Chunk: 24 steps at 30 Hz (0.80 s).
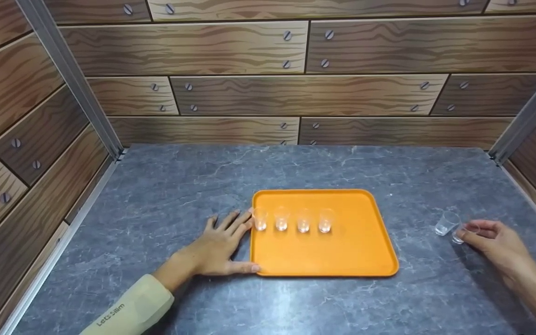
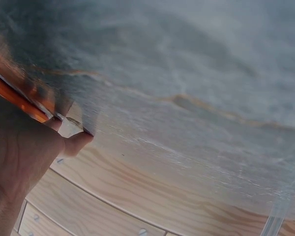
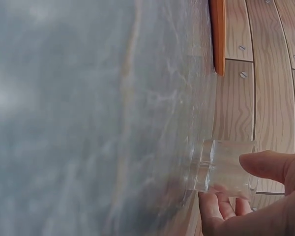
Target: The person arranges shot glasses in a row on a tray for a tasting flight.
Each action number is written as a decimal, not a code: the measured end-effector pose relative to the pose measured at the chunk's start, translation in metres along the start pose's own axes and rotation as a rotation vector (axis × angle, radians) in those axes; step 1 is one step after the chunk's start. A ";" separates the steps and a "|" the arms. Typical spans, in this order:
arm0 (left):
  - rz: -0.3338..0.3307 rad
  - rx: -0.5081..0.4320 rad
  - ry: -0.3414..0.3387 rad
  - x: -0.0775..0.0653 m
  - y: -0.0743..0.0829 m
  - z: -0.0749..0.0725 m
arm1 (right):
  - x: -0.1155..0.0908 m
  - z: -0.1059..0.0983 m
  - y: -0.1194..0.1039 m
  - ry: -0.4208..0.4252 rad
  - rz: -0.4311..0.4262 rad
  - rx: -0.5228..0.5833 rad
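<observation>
An orange tray (image 1: 356, 253) lies flat on the table, with several clear shot glasses (image 1: 303, 223) lined up in a row across its left and middle part. My left hand (image 1: 224, 244) is spread at the tray's left edge, its thumb and fingertips touching the rim. Off to the right of the tray, my right hand (image 1: 498, 242) pinches a shot glass (image 1: 457, 237) between thumb and fingers. Another shot glass (image 1: 446, 224) stands right beside it on the left. In the right wrist view the thumb lies along the pinched glass (image 3: 231, 167).
The grey marbled table (image 1: 179, 177) is bounded by wood-patterned walls (image 1: 231, 95) at the back and both sides. Metal posts (image 1: 75, 79) rise at the back corners. A stretch of table lies between the tray and the two glasses at right.
</observation>
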State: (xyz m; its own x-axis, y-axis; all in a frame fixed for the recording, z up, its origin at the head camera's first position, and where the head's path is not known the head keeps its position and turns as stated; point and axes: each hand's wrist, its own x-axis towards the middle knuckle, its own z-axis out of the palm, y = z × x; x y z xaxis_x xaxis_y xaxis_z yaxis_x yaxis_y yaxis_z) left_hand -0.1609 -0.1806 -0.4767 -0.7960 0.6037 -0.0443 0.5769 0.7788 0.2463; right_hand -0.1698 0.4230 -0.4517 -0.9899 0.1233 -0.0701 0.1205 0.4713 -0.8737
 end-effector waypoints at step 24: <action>-0.008 0.005 -0.009 0.001 0.000 0.001 | -0.019 0.005 -0.004 0.058 0.000 0.462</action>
State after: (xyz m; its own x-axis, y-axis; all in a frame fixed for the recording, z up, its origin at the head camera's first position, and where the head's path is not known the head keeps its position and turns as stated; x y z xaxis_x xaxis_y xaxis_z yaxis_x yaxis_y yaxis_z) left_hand -0.1619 -0.1799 -0.4778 -0.7987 0.5992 -0.0548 0.5718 0.7842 0.2409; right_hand -0.1524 0.4144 -0.4488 -0.9825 0.1782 -0.0547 0.0617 0.0340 -0.9975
